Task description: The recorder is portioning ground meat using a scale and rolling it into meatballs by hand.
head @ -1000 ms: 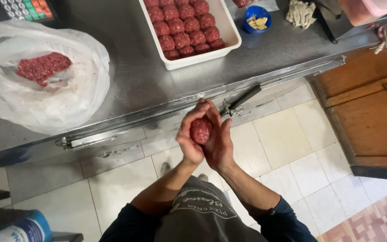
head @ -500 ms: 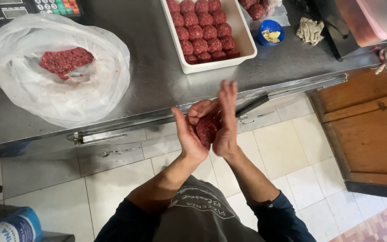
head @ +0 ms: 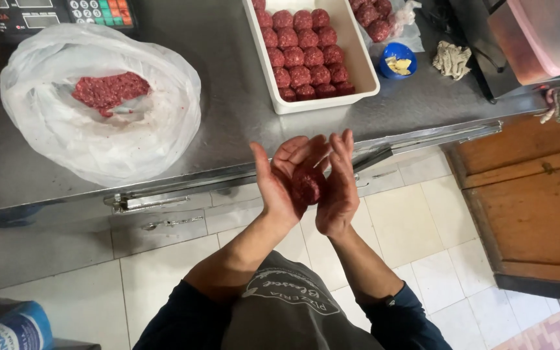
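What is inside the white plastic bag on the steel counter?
The white plastic bag lies open, holding a lump of raw minced meat toward its back. The bag's crumpled front folds cover whatever sits lower in it.

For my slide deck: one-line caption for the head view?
Both hands cup a meatball before a steel counter.

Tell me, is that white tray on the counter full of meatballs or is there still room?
Partly full. The white tray holds rows of meatballs along its left side; its right side is bare.
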